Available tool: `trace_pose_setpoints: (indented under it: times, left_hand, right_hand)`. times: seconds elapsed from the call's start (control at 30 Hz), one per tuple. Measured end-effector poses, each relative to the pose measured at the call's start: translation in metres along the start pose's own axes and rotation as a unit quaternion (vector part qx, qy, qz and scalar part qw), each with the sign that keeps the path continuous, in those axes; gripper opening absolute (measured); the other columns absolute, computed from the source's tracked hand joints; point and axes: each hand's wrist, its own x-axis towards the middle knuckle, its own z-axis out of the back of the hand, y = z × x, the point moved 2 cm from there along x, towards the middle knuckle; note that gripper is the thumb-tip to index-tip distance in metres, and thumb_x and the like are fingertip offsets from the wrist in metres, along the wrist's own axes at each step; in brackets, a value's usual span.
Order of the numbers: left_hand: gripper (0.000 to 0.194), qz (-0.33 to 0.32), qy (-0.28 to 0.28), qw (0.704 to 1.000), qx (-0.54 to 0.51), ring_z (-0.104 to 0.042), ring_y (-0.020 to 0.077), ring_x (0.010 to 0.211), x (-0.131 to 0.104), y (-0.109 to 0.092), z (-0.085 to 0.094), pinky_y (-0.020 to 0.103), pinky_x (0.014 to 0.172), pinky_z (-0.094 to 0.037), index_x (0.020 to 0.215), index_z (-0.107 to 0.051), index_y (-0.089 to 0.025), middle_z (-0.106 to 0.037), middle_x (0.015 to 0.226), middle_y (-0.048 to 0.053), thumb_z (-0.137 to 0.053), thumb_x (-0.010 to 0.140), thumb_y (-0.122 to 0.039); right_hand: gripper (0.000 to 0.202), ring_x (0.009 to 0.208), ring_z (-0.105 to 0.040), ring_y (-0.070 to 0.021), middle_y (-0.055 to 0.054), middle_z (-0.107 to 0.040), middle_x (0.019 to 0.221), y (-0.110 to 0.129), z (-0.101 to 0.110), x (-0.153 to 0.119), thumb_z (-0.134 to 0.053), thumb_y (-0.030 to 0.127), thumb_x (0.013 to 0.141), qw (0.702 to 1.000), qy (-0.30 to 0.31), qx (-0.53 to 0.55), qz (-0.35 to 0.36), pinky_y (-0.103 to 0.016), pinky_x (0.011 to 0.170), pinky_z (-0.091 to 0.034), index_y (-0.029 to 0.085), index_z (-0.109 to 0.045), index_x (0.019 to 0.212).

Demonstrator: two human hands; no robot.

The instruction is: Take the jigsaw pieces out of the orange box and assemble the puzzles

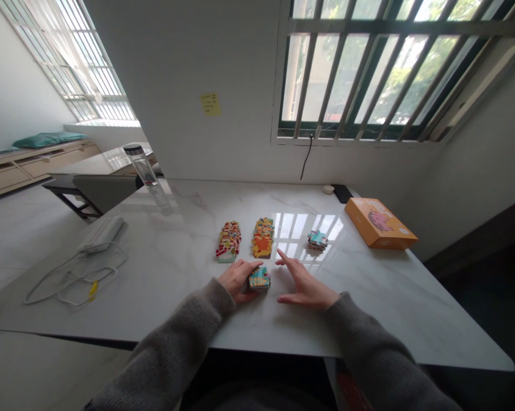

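Note:
A stack of jigsaw puzzle pieces (259, 278), teal and orange on top, stands near the table's front edge. Thumb and fingers of my left hand (238, 281) are closed around its left side. To the right of that stack, apart from it, my right hand (303, 284) has its thumb and fingers spread, with nothing between them. Beyond my left hand lies an overlapping row of red and white puzzle pieces (228, 240). Beside it runs another row of orange and yellow puzzle pieces (263, 238). A second small stack of puzzle pieces (317, 240), light blue on top, sits farther right.
An orange box (380, 223) lies at the table's right side, near a black flat object (341, 193) and a small white item (328, 189). At left are a plastic-wrapped white bundle with a cord (101, 237) and a clear bottle (141, 165). The marble-patterned table (175, 308) meets a wall.

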Motion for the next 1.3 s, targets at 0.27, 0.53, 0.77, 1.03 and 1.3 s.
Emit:
trace_pose_setpoints:
  times: [0.27,0.53,0.77,1.03,1.3]
  left_hand:
    - [0.108,0.041,-0.002,0.993,-0.109,-0.059,0.0287,0.110,-0.005,-0.001,0.019,0.046,0.097,-0.050,0.154,-0.022,-0.024,-0.060,0.123,0.012,-0.084,0.067,-0.041]
    - [0.041,0.106,-0.108,0.960,-0.237,-0.066,0.0166,0.083,0.047,0.019,0.045,0.028,0.071,-0.053,0.126,-0.055,-0.016,-0.069,0.095,0.008,-0.059,0.091,-0.036]
    - [0.025,0.124,-0.173,0.953,-0.214,-0.060,0.0118,0.067,0.063,0.020,0.032,0.022,0.060,-0.047,0.108,-0.065,-0.015,-0.067,0.080,0.003,-0.057,0.090,-0.031]
    - [0.023,0.133,-0.189,0.971,-0.065,-0.057,0.0146,0.069,0.011,0.048,0.049,0.026,0.067,-0.050,0.107,-0.065,-0.018,-0.063,0.081,0.003,-0.057,0.086,-0.023]
    - [0.044,0.139,-0.117,0.976,0.120,-0.055,0.0251,0.093,-0.032,0.080,0.040,0.040,0.089,-0.051,0.119,-0.062,-0.019,-0.054,0.099,0.007,-0.068,0.075,-0.022]
  right_hand:
    - [0.064,0.096,-0.061,-0.0207,-0.008,-0.063,0.109,-0.016,-0.001,0.006,-0.055,0.031,0.094,0.994,-0.090,0.046,-0.052,-0.042,0.092,-0.051,0.026,-0.028,0.153]
    - [0.047,0.078,-0.060,-0.0185,-0.003,-0.067,0.088,-0.026,-0.018,0.051,-0.061,0.024,0.088,0.985,-0.117,-0.084,-0.100,-0.032,0.074,-0.049,0.022,-0.052,0.134]
    - [0.049,0.095,-0.064,-0.0220,-0.008,-0.067,0.114,-0.023,-0.019,0.075,-0.064,0.037,0.090,0.959,-0.095,-0.212,-0.161,-0.029,0.072,-0.048,0.024,-0.049,0.135]
    - [0.053,0.103,-0.063,-0.0223,-0.009,-0.065,0.120,-0.022,-0.020,0.070,-0.061,0.038,0.093,0.956,-0.093,-0.235,-0.148,-0.028,0.073,-0.048,0.024,-0.044,0.141]
    - [0.055,0.105,-0.062,-0.0227,-0.008,-0.064,0.121,-0.023,-0.021,0.068,-0.061,0.033,0.092,0.956,-0.092,-0.239,-0.141,-0.029,0.074,-0.048,0.025,-0.042,0.142]
